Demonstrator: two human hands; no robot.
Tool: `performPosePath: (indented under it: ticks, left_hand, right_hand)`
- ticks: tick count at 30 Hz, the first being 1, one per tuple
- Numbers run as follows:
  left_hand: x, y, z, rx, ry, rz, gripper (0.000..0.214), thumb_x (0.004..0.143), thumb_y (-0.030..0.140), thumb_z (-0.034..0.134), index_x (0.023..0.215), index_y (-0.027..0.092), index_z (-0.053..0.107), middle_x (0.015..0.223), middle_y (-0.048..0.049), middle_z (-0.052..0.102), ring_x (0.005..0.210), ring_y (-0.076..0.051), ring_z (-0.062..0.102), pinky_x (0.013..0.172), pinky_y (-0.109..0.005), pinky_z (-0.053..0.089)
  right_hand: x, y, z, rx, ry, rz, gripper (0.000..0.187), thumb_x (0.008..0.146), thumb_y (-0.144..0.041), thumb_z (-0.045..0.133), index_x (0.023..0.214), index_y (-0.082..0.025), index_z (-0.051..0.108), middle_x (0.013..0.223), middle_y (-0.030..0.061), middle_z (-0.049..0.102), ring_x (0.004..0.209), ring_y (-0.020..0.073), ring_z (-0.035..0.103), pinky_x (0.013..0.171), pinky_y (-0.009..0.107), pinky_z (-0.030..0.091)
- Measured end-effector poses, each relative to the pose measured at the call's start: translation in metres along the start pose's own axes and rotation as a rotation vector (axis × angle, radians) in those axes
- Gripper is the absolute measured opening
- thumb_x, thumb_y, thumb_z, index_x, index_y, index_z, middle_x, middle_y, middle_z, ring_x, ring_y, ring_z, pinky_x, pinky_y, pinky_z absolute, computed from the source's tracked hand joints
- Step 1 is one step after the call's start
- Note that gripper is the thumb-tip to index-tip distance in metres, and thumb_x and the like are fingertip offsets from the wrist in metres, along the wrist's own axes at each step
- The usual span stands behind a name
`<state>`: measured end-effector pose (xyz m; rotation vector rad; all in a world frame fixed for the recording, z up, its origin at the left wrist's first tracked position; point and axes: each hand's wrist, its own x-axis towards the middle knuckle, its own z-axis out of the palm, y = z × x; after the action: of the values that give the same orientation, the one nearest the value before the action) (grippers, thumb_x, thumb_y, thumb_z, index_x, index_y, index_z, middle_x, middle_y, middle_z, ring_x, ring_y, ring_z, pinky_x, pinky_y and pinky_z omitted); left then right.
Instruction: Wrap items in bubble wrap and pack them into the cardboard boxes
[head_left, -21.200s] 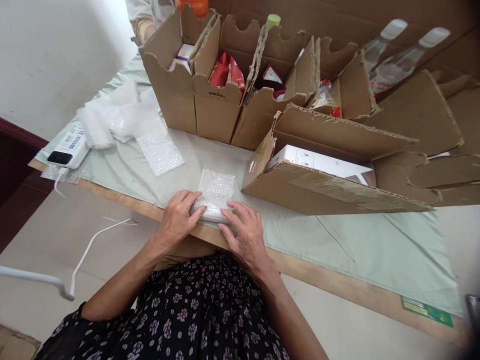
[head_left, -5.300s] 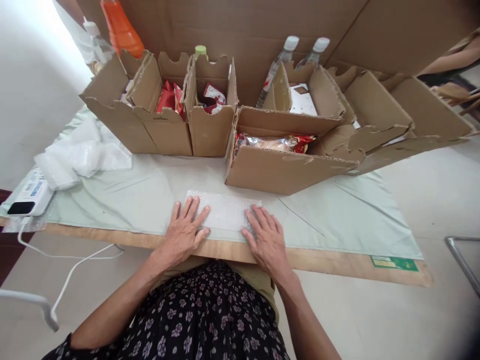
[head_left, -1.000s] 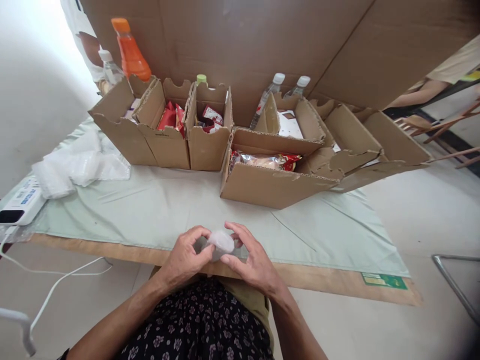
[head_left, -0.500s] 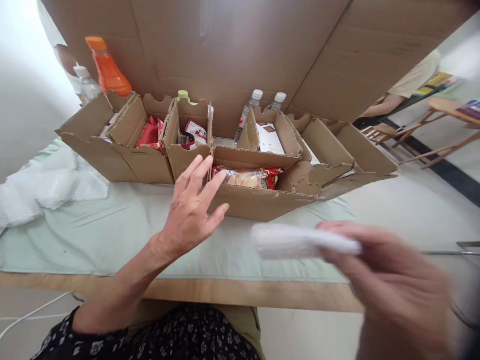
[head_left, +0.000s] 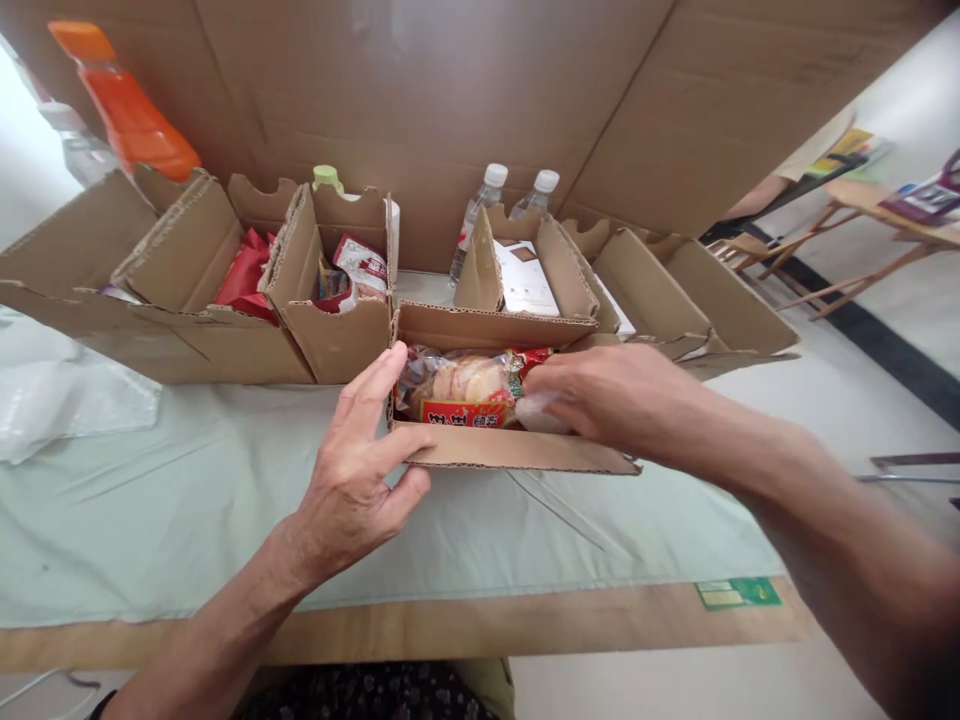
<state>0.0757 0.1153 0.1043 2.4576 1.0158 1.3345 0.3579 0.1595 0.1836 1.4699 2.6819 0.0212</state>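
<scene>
In the head view, a small open cardboard box [head_left: 517, 448] stands at the front of the row. Inside its left part lies a red and clear snack packet [head_left: 469, 385] of pale round crackers. My left hand [head_left: 367, 455] grips the box at its left end, fingers at the corner and thumb by the front wall. My right hand [head_left: 600, 395] reaches into the right part of the box, closed on a white soft packet [head_left: 544, 412] beside the snack packet. Its fingertips are partly hidden.
Other cardboard bins [head_left: 217, 345] hold red packets and white boxes. Behind are an orange bottle [head_left: 139, 120] and clear bottles [head_left: 480, 215]. Clear plastic wrap [head_left: 75, 405] lies on the left of the green cloth [head_left: 247, 500]. A green card [head_left: 739, 593] is at the table edge.
My right hand has carried the white packet from the right into the front box. My left hand has taken hold of the box's left end, and the box's front now tilts toward me.
</scene>
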Motion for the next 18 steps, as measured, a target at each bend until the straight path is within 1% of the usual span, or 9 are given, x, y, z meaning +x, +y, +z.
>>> performPosePath:
  ticks: [4,7,8,10,12,13,15,16,18]
  left_hand:
    - [0.003,0.000,0.002,0.018,-0.005,-0.018,0.024,0.083,0.004,0.063,0.097,0.022,0.070,0.172,-0.0068,0.034,0.152,-0.036,0.044,0.118,-0.059,0.045]
    - [0.003,0.000,0.004,0.017,0.013,-0.025,0.025,0.085,0.006,0.063,0.100,0.024,0.071,0.171,-0.0048,0.036,0.152,-0.036,0.045,0.119,-0.058,0.046]
    - [0.001,-0.001,0.004,0.006,0.024,-0.046,0.028,0.087,0.007,0.064,0.107,0.025,0.071,0.172,-0.0046,0.033,0.152,-0.035,0.044,0.120,-0.058,0.045]
    - [-0.006,-0.002,0.005,-0.033,0.069,-0.122,0.047,0.088,0.012,0.068,0.132,0.029,0.063,0.175,-0.0063,0.025,0.156,-0.036,0.038,0.123,-0.058,0.041]
    - [-0.016,-0.005,0.005,-0.098,0.134,-0.225,0.076,0.088,0.020,0.073,0.156,0.032,0.042,0.177,-0.0092,0.019,0.160,-0.036,0.031,0.125,-0.057,0.039]
    - [-0.022,-0.008,0.005,-0.143,0.156,-0.279,0.086,0.088,0.023,0.075,0.162,0.033,0.032,0.177,-0.0103,0.019,0.160,-0.036,0.030,0.125,-0.057,0.039]
    - [-0.032,-0.015,0.009,-0.250,0.147,-0.401,0.091,0.090,0.028,0.073,0.166,0.034,0.023,0.175,-0.0112,0.023,0.159,-0.035,0.033,0.125,-0.056,0.038]
    - [-0.035,-0.018,0.013,-0.309,0.118,-0.465,0.091,0.091,0.030,0.072,0.167,0.033,0.021,0.175,-0.0119,0.026,0.157,-0.034,0.036,0.125,-0.056,0.038]
    - [-0.036,-0.021,0.023,-0.422,0.028,-0.572,0.089,0.092,0.033,0.070,0.167,0.030,0.021,0.172,-0.0138,0.032,0.155,-0.033,0.039,0.125,-0.055,0.038]
  right_hand:
    - [0.025,0.011,0.039,0.126,-0.133,0.004,0.018,0.079,-0.017,0.066,0.063,-0.026,0.068,0.056,0.0012,0.064,0.053,0.0167,0.055,0.054,0.031,0.032]
    - [0.021,0.017,0.036,0.205,-0.180,-0.021,0.014,0.077,-0.016,0.070,0.075,-0.028,0.076,0.066,0.0005,0.071,0.060,0.0195,0.063,0.059,0.033,0.041]
    - [0.013,0.017,0.028,0.225,-0.132,-0.030,0.016,0.077,-0.017,0.071,0.083,-0.029,0.079,0.075,0.0006,0.076,0.067,0.0213,0.067,0.063,0.034,0.045]
    - [-0.015,0.013,0.010,0.242,0.099,0.002,0.022,0.083,-0.022,0.071,0.102,-0.030,0.080,0.102,0.0024,0.081,0.091,0.0256,0.074,0.075,0.038,0.051]
    - [-0.052,0.006,-0.003,0.229,0.399,0.149,0.026,0.093,-0.029,0.065,0.116,-0.030,0.078,0.120,0.0048,0.079,0.109,0.0259,0.072,0.079,0.038,0.053]
    - [-0.071,0.001,-0.003,0.217,0.529,0.268,0.026,0.096,-0.033,0.063,0.118,-0.029,0.077,0.120,0.0057,0.079,0.108,0.0242,0.072,0.075,0.036,0.053]
    - [-0.100,-0.008,0.008,0.246,0.708,0.514,0.019,0.096,-0.037,0.066,0.108,-0.028,0.079,0.106,0.0060,0.081,0.094,0.0207,0.074,0.066,0.033,0.051]
    - [-0.107,-0.012,0.020,0.306,0.737,0.593,0.018,0.094,-0.038,0.068,0.106,-0.028,0.078,0.102,0.0062,0.081,0.089,0.0200,0.073,0.064,0.032,0.052]
    - [-0.109,-0.020,0.052,0.504,0.689,0.629,0.028,0.091,-0.043,0.071,0.114,-0.025,0.074,0.107,0.0081,0.080,0.090,0.0217,0.073,0.071,0.035,0.057]
